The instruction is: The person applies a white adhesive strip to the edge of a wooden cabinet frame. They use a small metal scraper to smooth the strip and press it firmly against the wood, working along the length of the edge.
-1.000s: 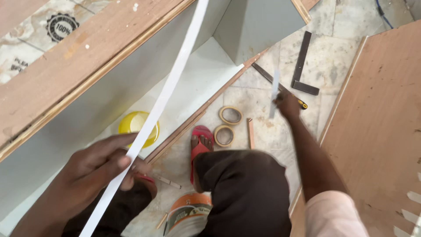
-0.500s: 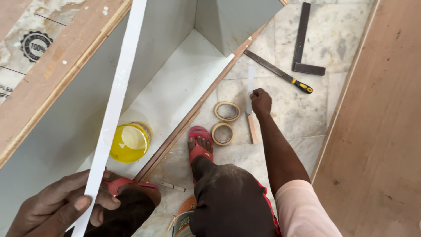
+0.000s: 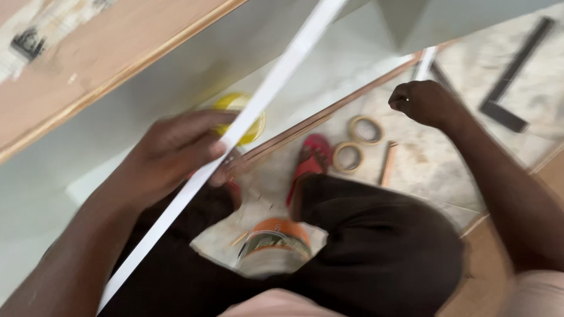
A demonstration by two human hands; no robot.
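A long white strip [image 3: 235, 132] was held by the left hand [image 3: 176, 155], the fingers [image 3: 220, 175] closed around it at about mid-length. The strip ran slantwise across the scene, from the near left corner up to the far edge right of centre, and crossed in front of the pale cabinet [image 3: 88, 152] lying open on its side at the left. A broad wooden board [image 3: 117, 41] lay along the cabinet's far left side. A yellow lid or tub [image 3: 249, 120] was seen inside the cabinet, just behind the strip and partly hidden by the left hand.

The right hand [image 3: 426, 103] was closed into a fist at the far right, above the stone floor [image 3: 429, 164]. A second pale strip [image 3: 426, 63] rose from the fist towards the far edge; whether the fingers truly gripped it could not be told, the picture being blurred. Two rolls of tape [image 3: 355, 144] lay on the floor side by side, between the two hands, with a small wooden stick [image 3: 388, 164] just to their right. A red sandal [image 3: 308, 164] was worn on the foot just left of the rolls. A dark metal square [image 3: 511, 88] lay on the floor at the far right. A can with an orange top [image 3: 273, 246] stood near, between the knees in dark trousers [image 3: 382, 252].
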